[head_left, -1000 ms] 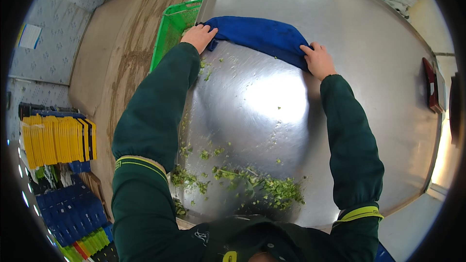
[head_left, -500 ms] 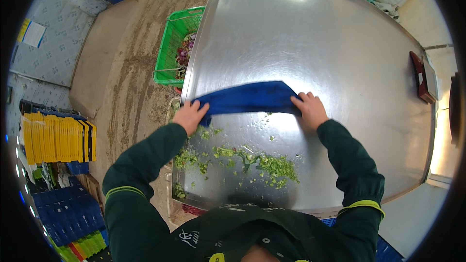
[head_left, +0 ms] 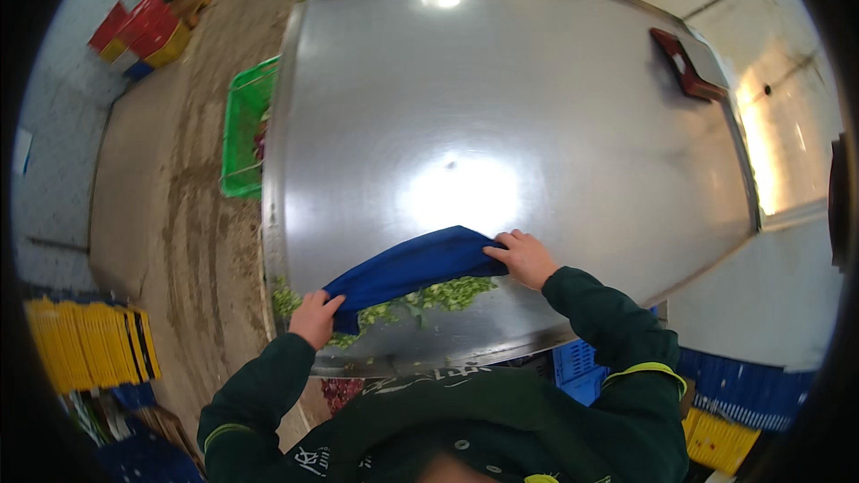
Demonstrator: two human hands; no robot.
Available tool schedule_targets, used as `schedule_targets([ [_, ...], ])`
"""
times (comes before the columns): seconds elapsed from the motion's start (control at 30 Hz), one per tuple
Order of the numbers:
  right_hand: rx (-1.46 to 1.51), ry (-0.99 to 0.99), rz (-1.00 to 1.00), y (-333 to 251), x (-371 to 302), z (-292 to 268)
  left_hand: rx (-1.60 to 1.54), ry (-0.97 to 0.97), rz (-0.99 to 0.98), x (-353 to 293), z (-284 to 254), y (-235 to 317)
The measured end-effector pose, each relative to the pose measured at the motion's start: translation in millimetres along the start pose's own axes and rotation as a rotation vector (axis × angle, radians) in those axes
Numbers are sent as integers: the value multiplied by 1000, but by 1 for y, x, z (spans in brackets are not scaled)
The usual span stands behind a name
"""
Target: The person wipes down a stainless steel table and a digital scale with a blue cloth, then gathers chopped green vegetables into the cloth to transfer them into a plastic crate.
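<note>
Blue cloth stretched on steel table, both hands' fingers curled, gripping its ends

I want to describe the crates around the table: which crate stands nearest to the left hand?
The green crate, on the floor against the table's left edge, beyond the left hand. Unlike the stacked yellow crates and blue crates, it stands alone.

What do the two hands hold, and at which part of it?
A blue cloth on the steel table: the left hand holds its left end, the right hand its right end.
</note>
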State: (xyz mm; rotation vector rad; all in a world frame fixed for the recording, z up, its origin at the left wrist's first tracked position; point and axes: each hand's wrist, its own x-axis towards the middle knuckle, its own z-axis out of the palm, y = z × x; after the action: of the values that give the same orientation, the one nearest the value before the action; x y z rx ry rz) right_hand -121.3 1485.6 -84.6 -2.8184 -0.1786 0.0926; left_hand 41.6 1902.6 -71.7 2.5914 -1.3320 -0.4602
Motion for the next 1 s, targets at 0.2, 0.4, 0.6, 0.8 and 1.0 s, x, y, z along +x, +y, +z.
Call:
schedule_targets([
  [0.2, 72, 231, 60, 9, -5, -42, -211, 151, -7, 39, -44, 20],
  [0.4, 128, 251, 115, 62, 15, -85, -417, 162, 0, 113, -82, 39],
  [0.6, 156, 172, 187, 174, 78, -143, -406, 135, 38, 220, -76, 26],
  [0.8, 14, 194, 384, 294, 125, -141, -327, 146, 59, 354, -35, 37],
  [1.0, -113, 205, 567, 354, 61, -76, -24, 115, 80, 416, 2, 82],
])
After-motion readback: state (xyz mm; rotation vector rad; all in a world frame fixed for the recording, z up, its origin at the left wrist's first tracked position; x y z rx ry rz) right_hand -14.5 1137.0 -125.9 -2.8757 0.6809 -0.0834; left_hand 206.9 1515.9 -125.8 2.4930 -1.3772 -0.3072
